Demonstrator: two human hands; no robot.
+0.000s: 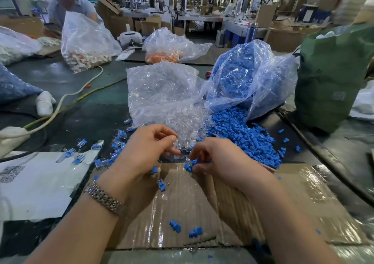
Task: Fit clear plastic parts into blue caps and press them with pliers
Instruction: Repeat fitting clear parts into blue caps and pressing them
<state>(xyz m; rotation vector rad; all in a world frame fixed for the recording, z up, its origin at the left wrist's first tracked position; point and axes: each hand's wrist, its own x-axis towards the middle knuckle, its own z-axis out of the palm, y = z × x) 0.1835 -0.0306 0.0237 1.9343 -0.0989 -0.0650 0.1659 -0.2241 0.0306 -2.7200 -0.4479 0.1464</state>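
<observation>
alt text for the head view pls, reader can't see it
Two hands, left and right, pick small parts over cardboard, the right pinching a blue cap. Behind, a clear-parts bag and a blue-cap bag spill onto the table.

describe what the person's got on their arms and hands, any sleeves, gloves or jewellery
Both forearms are bare in view, with no sleeves and no gloves. The left hand has a silver metal link-band watch at the wrist. The right hand and its wrist wear nothing visible.
</observation>
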